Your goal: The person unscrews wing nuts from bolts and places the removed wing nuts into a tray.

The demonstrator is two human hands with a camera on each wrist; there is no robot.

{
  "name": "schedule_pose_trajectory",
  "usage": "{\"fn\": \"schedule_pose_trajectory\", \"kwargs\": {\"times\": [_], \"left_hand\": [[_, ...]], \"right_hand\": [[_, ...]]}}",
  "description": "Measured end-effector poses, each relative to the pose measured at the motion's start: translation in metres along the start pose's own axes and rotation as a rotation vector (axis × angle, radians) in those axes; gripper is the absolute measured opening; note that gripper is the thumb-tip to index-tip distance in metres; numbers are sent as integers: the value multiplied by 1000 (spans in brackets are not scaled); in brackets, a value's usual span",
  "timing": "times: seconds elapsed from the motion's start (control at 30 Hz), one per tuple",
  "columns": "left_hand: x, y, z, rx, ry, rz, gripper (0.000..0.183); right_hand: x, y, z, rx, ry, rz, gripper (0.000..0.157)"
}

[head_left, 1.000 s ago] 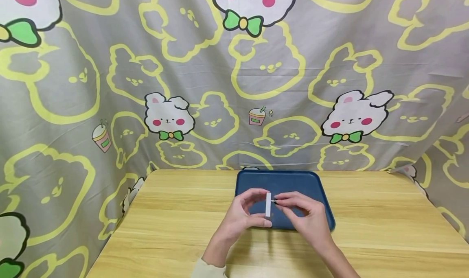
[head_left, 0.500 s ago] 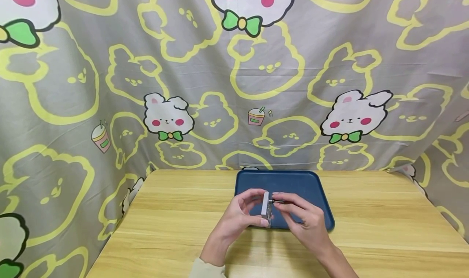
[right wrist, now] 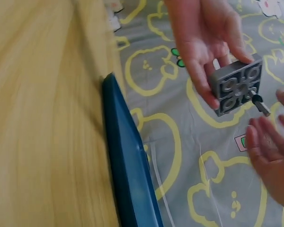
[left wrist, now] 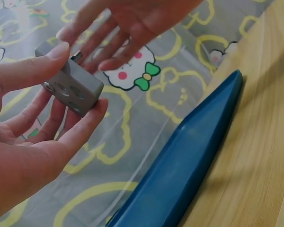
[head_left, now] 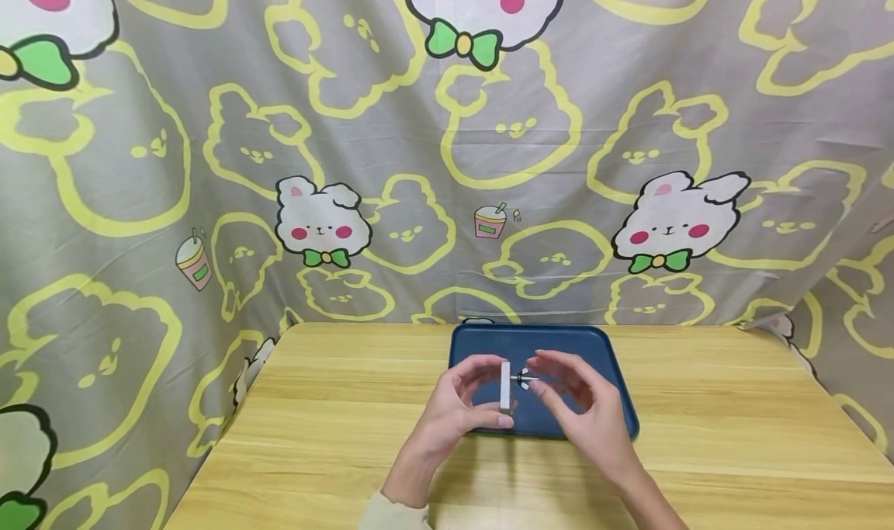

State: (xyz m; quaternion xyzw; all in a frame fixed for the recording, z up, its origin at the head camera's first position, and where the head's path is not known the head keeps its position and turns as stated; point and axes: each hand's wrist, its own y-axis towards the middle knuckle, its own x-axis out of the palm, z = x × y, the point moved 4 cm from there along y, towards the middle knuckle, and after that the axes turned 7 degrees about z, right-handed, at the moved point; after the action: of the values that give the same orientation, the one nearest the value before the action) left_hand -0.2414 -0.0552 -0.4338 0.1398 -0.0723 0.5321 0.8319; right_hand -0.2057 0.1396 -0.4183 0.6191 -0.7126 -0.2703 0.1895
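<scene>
In my left hand (head_left: 454,402) I hold a grey square block (right wrist: 236,85) by its edges, thumb on one side and fingers on the other. Its face in the right wrist view has round recesses. A threaded bolt (right wrist: 262,107) sticks out of that face, and a small dark winged piece, like a wing nut (head_left: 524,379), sits on it in the head view. My right hand (head_left: 587,398) is beside the bolt, fingers spread and apart from one another; the left wrist view shows the block's side (left wrist: 75,87) with several holes.
A blue tray (head_left: 538,340) lies on the wooden table (head_left: 349,406) behind and below my hands. A grey curtain (head_left: 391,150) with yellow outlines and rabbit faces hangs behind the table and along its sides.
My right fingers, which pinched at the bolt, have spread away from it, leaving the winged piece in sight. The block turned a little in my left hand and is edge-on again.
</scene>
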Motion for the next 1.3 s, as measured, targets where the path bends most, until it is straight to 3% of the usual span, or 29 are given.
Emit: {"fn": "schedule_pose_trajectory", "kwargs": {"times": [0.1, 0.23, 0.4, 0.57, 0.83, 1.03, 1.17, 1.3], "left_hand": [[2, 0, 1, 3, 24, 10, 69], [4, -1, 1, 1, 45, 18, 70], [6, -2, 2, 4, 80, 9, 69], [8, -2, 1, 5, 114, -5, 67], [10, -1, 0, 14, 145, -21, 66], [11, -1, -1, 6, 162, -7, 66], [11, -1, -1, 2, 163, -2, 65], [10, 0, -2, -5, 154, -1, 66]], "right_hand": [[-3, 1, 6, 218, 53, -5, 32], [-5, 1, 13, 395, 111, -4, 32], [-4, 0, 17, 550, 139, -17, 38], [-3, -1, 17, 636, 157, -21, 41], [-2, -2, 16, 666, 191, -41, 39], [-2, -1, 17, 643, 186, -47, 36], [-2, -1, 17, 571, 147, -54, 31], [-2, -1, 16, 443, 73, -62, 22]]}}
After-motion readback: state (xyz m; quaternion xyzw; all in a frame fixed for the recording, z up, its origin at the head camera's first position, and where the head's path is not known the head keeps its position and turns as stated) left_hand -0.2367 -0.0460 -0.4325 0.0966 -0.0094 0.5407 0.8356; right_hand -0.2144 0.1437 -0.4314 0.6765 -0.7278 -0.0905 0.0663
